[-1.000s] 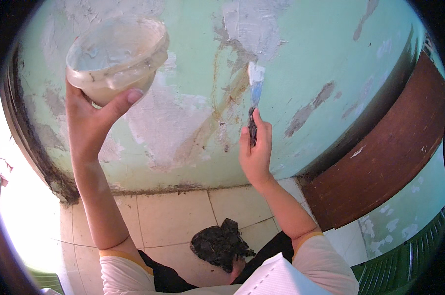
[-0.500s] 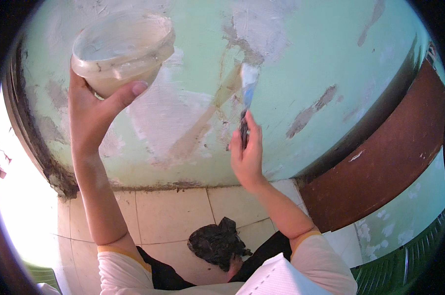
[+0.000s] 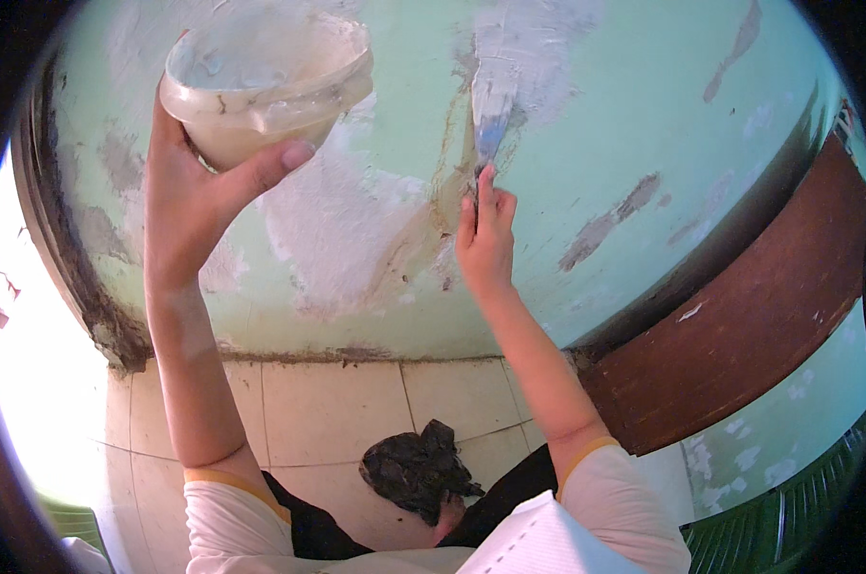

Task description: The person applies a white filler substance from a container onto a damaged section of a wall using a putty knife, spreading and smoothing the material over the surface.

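Observation:
At the upper left, my left hand [image 3: 203, 196] grips a translucent plastic tub [image 3: 261, 120] from beneath, thumb along its near side. White paste smears its inner wall. My right hand [image 3: 488, 234] is closed round the dark handle of a putty knife [image 3: 491, 129], the index finger stretched up along it. The knife's blade, coated with white paste, lies against the pale green wall [image 3: 596, 143] at the lower edge of a white putty patch [image 3: 538, 57]. Another white patch [image 3: 333, 225] covers the wall between my hands.
A crumpled black plastic bag [image 3: 419, 469] lies on the tiled floor [image 3: 328, 411] by my foot. To the right stands a brown board [image 3: 739, 316], with a green slatted thing [image 3: 787, 507] at the lower right. A dark frame edge [image 3: 60, 220] bounds the wall on the left.
My right hand has pushed the putty knife upward along the wall onto the upper white patch. My left hand and the tub have shifted slightly up and to the right.

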`<state>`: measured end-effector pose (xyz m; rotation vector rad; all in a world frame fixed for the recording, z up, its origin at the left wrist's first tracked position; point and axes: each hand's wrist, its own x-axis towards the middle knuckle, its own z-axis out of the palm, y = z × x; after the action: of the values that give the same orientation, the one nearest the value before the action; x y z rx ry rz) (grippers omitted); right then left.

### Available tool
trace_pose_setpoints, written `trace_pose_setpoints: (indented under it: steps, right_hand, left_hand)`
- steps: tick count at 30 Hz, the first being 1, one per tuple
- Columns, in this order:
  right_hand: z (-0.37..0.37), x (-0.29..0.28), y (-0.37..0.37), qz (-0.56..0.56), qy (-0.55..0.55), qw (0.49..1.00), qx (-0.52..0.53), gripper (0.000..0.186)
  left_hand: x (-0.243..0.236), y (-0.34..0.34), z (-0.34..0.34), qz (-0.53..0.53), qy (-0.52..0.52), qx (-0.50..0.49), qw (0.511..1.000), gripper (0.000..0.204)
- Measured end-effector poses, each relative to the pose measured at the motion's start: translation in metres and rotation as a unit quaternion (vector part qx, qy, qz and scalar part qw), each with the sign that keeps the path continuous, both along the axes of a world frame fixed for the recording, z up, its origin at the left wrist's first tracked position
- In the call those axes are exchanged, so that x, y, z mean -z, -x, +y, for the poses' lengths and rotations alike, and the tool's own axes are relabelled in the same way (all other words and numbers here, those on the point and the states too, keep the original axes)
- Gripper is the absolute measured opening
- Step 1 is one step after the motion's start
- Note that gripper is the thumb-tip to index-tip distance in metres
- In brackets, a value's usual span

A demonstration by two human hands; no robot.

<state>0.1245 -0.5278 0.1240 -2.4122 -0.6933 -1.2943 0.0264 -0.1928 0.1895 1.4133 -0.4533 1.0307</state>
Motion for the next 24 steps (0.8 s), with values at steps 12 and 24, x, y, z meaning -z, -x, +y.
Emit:
trace_pose_setpoints:
  steps: [12,24]
  right_hand:
    - [0.022,-0.067,0.001,-0.138,0.01,0.988,-0.069,0.058]
    - [-0.017,0.007,0.016,-0.08,0.016,0.996,-0.045,0.06]
  left_hand:
    - [0.002,-0.005,0.003,0.002,0.019,0.009,1.0,0.107]
    - [0.003,-0.005,0.01,-0.001,0.016,-0.027,1.0,0.103]
